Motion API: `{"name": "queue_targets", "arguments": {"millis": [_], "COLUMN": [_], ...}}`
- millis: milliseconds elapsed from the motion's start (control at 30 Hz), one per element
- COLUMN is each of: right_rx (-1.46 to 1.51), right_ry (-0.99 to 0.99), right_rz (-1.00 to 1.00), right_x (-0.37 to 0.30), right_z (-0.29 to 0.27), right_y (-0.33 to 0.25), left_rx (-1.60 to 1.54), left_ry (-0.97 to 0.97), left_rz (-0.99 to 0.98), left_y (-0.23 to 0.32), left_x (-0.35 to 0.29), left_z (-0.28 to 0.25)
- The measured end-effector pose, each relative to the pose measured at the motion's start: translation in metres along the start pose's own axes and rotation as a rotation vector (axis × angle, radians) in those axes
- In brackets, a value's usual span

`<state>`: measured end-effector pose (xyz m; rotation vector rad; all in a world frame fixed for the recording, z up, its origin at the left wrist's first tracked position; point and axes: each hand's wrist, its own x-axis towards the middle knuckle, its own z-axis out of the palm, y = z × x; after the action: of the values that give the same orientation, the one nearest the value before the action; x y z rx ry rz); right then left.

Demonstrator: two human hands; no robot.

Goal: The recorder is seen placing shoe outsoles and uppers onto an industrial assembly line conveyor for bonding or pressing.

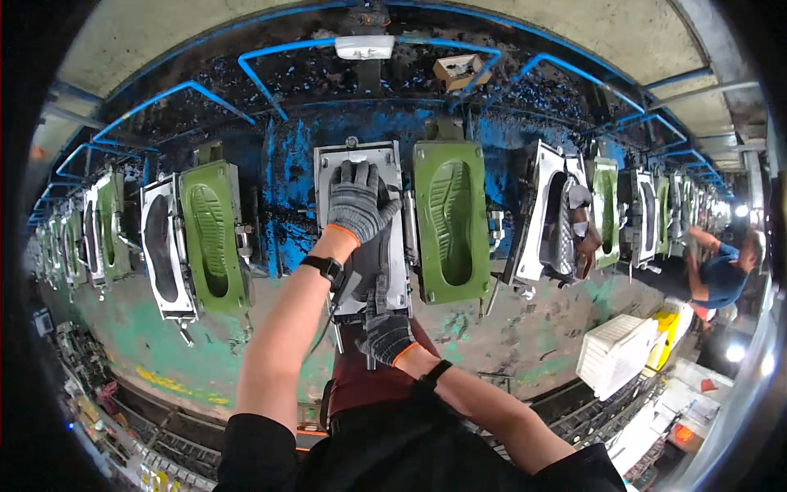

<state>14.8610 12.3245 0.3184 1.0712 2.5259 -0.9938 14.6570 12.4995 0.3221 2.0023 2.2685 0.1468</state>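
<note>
In front of me stands an upright metal mould half [324,176] with a pale frame and a dark shoe sole [373,258] in its hollow. My left hand [357,201], in a grey striped knit glove, lies on the mould's upper part with its fingers stretched out. At the near end is my right hand [387,332], gloved alike. One finger points up along the sole's heel end while the others curl below; what they grip is hidden. Just right of the pale half, its green mould half [475,164] shows a sole-shaped hollow.
More pairs of pale and green mould halves [217,221] line both sides. A person's hand [580,197] is at a mould on the right, and another person [721,266] stands farther right. Blue rails [287,49] run behind; a white crate [615,357] sits lower right.
</note>
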Motion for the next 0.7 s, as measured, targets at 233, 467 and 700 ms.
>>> {"name": "queue_targets", "arguments": {"millis": [233,467,700], "right_rx": [0.158,0.248,0.174], "right_ry": [-0.073,-0.515,-0.386], "right_rz": [-0.053,0.093,-0.100], "right_x": [-0.013,-0.031,-0.008], "right_z": [0.013,0.043,0.052], "right_y": [0.026,0.040,0.061], "left_rx": [0.152,0.179,0.205], "left_ry": [0.069,0.112,0.013], "left_rz": [-0.002,-0.141,-0.142], "left_y": [0.063,0.089,0.082], "left_x": [-0.050,-0.056,-0.054], "left_z": [0.014,0.033,0.016]}}
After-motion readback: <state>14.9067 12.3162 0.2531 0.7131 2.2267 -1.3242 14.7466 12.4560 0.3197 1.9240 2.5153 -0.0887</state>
